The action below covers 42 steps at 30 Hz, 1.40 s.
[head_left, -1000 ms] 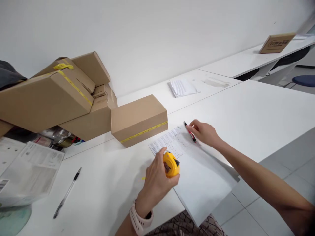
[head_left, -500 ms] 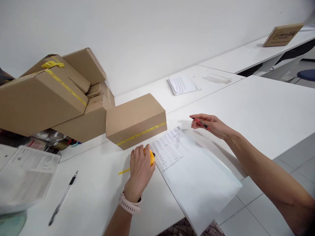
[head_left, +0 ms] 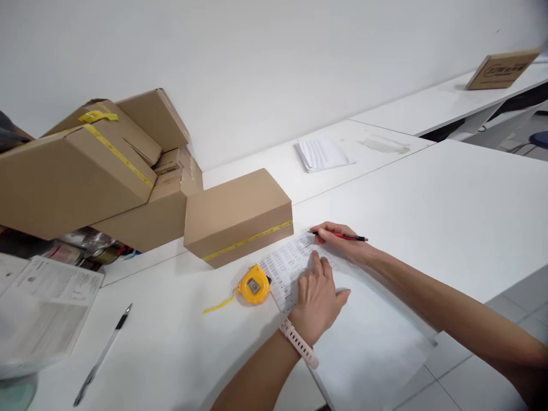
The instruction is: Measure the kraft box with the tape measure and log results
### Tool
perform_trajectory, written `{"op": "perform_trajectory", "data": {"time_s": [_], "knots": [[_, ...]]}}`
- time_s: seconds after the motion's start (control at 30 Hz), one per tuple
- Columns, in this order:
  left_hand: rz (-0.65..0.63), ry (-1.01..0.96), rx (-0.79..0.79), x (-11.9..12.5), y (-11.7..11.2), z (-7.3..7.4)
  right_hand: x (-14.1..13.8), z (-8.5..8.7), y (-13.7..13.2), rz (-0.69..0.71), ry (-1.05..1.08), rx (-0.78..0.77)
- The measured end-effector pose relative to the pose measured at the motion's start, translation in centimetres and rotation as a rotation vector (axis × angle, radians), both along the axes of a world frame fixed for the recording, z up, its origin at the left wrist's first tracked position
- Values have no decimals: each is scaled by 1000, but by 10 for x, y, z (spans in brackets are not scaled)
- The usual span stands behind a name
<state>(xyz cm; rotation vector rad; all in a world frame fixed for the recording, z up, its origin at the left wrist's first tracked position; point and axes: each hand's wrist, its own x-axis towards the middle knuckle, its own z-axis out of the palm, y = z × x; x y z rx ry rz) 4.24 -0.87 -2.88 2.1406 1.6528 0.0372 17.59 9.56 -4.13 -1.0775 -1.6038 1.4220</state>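
My right hand [head_left: 338, 241] grips a red and black pen [head_left: 346, 236], its tip at the upper end of a printed sheet [head_left: 282, 268]. Palm down with fingers stretched out, my left hand [head_left: 315, 292] rests on the same sheet, and a pale watch strap circles that wrist. Just left of the sheet lies a yellow tape measure [head_left: 254, 285] with a short length of its tape out on the table. Behind it sits a closed cardboard box [head_left: 240, 214] with a strip of yellow tape along its front side.
Several cardboard boxes [head_left: 77, 177] are piled at the left against the wall. A second pen [head_left: 103, 357] lies at front left beside bagged papers [head_left: 47, 308]. A paper stack [head_left: 323, 154] sits near the wall, and another box [head_left: 500, 71] stands far right.
My left hand has let go of the tape measure and moved right onto the sheet. My right hand has brought the pen left and down to the paper.
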Motion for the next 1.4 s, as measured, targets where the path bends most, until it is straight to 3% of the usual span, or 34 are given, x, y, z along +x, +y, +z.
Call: {"op": "perform_trajectory", "data": {"time_s": [0.2, 0.37, 0.63, 0.97, 1.4], "knots": [[-40, -8, 29, -9, 4, -4, -6, -23, 6, -122, 12, 28], [-73, -38, 33, -9, 7, -4, -4, -30, 7, -192, -59, 95], [-96, -5, 55, -10, 9, -11, -5, -31, 5, -211, -172, 142], [-127, 143, 155, -8, 7, -11, -5, -35, 7, -189, -164, 143], [-129, 154, 175, -7, 9, -16, -7, -31, 5, -195, -160, 156]]}}
